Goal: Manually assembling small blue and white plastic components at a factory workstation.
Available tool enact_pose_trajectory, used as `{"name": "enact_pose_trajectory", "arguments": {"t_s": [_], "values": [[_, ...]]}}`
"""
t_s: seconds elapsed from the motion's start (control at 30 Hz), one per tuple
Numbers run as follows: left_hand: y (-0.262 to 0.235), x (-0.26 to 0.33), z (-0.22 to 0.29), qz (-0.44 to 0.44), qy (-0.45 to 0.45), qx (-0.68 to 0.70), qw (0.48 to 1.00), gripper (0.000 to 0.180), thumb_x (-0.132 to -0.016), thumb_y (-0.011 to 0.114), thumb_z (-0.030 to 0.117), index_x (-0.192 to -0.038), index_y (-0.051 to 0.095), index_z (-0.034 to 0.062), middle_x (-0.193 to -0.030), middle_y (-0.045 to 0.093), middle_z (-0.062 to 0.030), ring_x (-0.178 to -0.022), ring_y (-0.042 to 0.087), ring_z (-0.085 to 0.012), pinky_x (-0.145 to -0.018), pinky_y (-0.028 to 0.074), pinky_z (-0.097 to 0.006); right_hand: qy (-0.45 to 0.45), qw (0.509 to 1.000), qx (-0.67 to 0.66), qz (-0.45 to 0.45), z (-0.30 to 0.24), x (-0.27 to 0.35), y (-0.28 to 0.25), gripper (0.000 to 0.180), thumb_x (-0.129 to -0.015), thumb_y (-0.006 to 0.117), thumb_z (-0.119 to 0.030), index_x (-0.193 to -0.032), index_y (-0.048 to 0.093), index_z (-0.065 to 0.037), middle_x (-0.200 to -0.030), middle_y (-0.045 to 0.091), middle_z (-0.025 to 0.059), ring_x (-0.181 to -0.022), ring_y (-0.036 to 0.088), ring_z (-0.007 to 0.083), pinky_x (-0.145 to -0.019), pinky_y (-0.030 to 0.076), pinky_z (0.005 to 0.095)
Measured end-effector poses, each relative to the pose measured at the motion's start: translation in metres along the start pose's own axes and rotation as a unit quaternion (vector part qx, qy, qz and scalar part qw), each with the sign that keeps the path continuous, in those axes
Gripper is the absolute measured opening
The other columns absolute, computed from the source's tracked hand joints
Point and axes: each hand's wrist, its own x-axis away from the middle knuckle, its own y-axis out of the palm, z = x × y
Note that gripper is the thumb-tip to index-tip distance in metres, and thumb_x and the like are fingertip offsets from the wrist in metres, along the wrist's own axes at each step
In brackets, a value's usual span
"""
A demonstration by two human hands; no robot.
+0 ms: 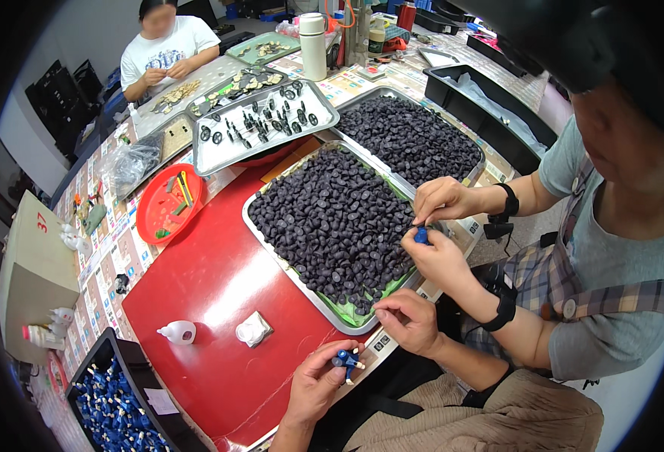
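Observation:
My left hand is closed around a small blue toy figure with pale limb ends and a dark part on it. The figure is held over the front edge of the red table surface. To its right, my right hand is at the near corner of a metal tray, its fingers curled and pinched together. Whatever is between those fingertips, if anything, is too small to make out. The tray is heaped with small dark rounded pieces, and some green lining shows at its edge.
A co-worker's hands at right hold a blue piece above the tray. A white squeeze bottle and a white block are on the red surface. A black bin of blue figures stands at left, a red dish farther back.

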Motion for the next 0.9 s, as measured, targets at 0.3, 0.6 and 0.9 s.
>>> {"name": "enact_pose_trajectory", "arguments": {"t_s": [0.3,0.6,0.9], "values": [[0.001,0.002,0.0,0.004,0.002,-0.001,1.0,0.044,-0.092,0.066,0.012,-0.131,0.053,-0.0042,-0.13,0.056,-0.0198,-0.116,0.06,-0.0298,-0.091,0.054,-0.038,-0.005,1.0,-0.003,0.015,-0.004,-0.001,-0.003,0.009,-0.085,0.068,0.0,-0.094,0.068,-0.002,-0.081,0.063,0.0064,-0.063,0.058,0.0107,-0.054,0.046,0.0226],[0.006,0.002,0.005,0.006,-0.011,0.007,1.0,0.041,-0.093,0.066,0.016,-0.128,0.057,-0.003,-0.126,0.059,-0.0156,-0.119,0.057,-0.024,-0.099,0.05,-0.036,-0.052,0.992,0.085,0.082,0.002,-0.021,-0.022,0.011,-0.083,0.069,-0.001,-0.094,0.068,-0.003,-0.081,0.063,0.0075,-0.06,0.057,0.0136,-0.053,0.045,0.0248],[0.005,0.002,0.004,0.003,-0.007,0.0,1.0,0.04,-0.094,0.064,0.015,-0.13,0.056,-0.0014,-0.125,0.059,-0.0143,-0.117,0.058,-0.0221,-0.098,0.05,-0.035,-0.049,0.965,0.222,0.129,0.036,-0.077,-0.051,0.016,-0.086,0.061,-0.001,-0.101,0.067,-0.002,-0.096,0.062,0.013,-0.087,0.06,0.0291,-0.074,0.049,0.0371]]}}
